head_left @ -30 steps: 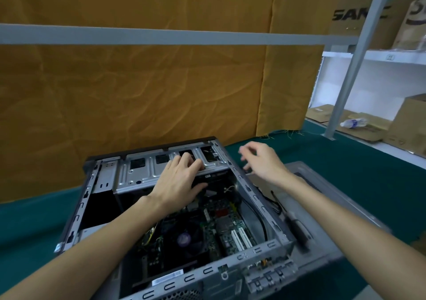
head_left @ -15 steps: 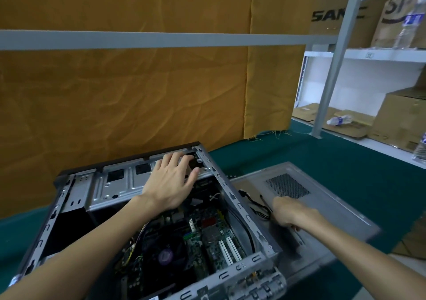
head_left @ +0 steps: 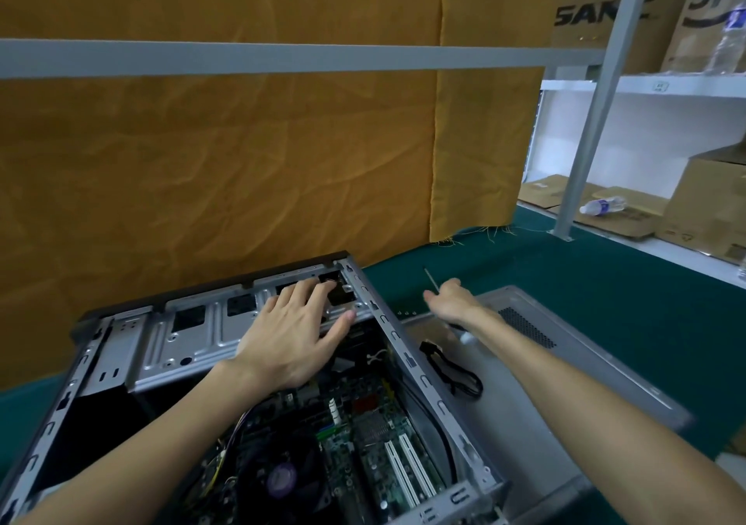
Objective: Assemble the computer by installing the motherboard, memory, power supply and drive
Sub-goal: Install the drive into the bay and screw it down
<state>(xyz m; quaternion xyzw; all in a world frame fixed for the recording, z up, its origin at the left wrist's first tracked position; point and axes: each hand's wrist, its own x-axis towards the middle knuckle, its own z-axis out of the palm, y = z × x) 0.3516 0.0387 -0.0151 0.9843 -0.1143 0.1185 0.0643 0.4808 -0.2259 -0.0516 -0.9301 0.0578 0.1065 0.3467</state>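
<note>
Head view is looking down into the open computer case (head_left: 407, 363), which is lying on its side on the green table (head_left: 605, 302) near the table's front edge. Closest of all, the motherboard (head_left: 363, 444) is already sitting in the bottom of the case, with a round fan (head_left: 280, 480) and two white slots (head_left: 407, 472) on it.

A bit farther in, the left hand (head_left: 290, 343) is lying flat on the metal drive cage (head_left: 193, 339), fingers straight and spread, pressing it down and gripping nothing.

Beside the case, on the right, the grey side panel (head_left: 565, 383) is lying flat on the table with a black cable (head_left: 456, 371) on top of it. Above the far end of the panel, the right hand (head_left: 452, 302) is curling its fingers around a screwdriver (head_left: 434, 284). The thin shaft is pointing up and away, and the handle end is poking out under the wrist.

I think the drive step is going on: one hand is steadying the cage and the other is getting the tool ready. Next, the tip probably needs to go to a screw hole on the cage and meet it straight. I cannot see a screw.

Farthest away, an orange cloth (head_left: 242, 181) is hanging along the table's back edge, and shelves with boxes (head_left: 710, 210) are standing past the far right corner.
</note>
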